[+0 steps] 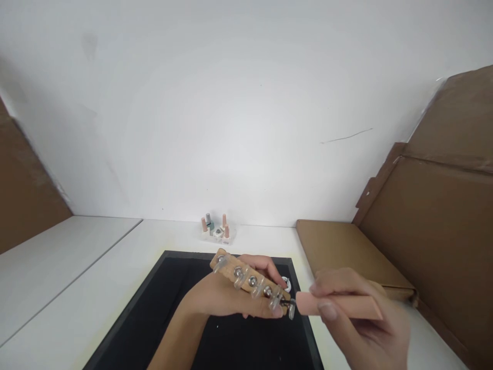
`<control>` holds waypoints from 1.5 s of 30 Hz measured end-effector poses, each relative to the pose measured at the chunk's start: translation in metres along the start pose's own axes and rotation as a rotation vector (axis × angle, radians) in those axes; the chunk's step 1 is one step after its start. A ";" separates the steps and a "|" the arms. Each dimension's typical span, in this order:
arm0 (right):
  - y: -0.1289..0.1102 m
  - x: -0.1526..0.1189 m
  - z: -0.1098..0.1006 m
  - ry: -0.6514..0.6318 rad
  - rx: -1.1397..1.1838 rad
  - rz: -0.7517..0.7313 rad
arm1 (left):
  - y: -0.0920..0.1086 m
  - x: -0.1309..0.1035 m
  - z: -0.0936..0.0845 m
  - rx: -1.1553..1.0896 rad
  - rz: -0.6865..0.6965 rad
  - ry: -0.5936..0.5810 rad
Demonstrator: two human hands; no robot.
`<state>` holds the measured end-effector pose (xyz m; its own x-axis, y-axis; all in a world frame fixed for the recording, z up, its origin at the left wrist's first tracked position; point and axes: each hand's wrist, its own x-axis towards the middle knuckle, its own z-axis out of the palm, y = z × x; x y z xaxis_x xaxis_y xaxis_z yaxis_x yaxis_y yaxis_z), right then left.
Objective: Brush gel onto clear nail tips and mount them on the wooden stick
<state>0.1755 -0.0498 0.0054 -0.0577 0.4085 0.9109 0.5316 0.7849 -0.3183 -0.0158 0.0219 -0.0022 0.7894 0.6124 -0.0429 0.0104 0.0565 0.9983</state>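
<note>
My left hand (227,298) is wrapped round a wooden nail-tip stand (246,280), a tilted bar carrying a row of silver round magnets. Several clear false nail tips (257,288) sit along it. Between thumb and fingers, my right hand (358,318) pinches the long pink cap of a nail polish brush (339,304). Its dark bristle end reaches the clear nail tip (291,309) at the bar's right end; whether it touches cannot be made out. A small white round object (285,283) shows by my left fingertips, mostly hidden.
A black mat (169,318) lies under my hands on a white table (127,257). At the back, a clear tray (211,237) holds several nail polish bottles with pink and grey caps. A flat cardboard box (339,246) and cardboard panels (447,216) stand on the right. A white wall rises behind.
</note>
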 end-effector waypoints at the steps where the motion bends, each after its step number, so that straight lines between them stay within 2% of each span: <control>1: 0.000 0.001 0.000 -0.007 0.001 -0.004 | 0.001 0.000 0.000 -0.004 0.001 0.000; 13: -0.003 0.004 0.001 -0.025 0.044 -0.016 | 0.003 -0.002 0.000 -0.026 0.007 0.028; 24: -0.004 -0.001 -0.001 0.007 -0.020 0.035 | 0.001 -0.003 0.000 -0.010 0.025 0.045; 34: -0.001 -0.006 0.000 0.032 0.005 0.047 | -0.001 -0.002 0.003 -0.074 0.038 0.111; 45: -0.006 -0.009 0.004 0.080 0.000 0.073 | -0.003 -0.001 0.007 -0.133 0.060 0.274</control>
<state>0.1697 -0.0561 -0.0022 0.0491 0.4264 0.9032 0.5318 0.7543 -0.3850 -0.0122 0.0159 -0.0047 0.5908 0.8067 -0.0112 -0.1258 0.1058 0.9864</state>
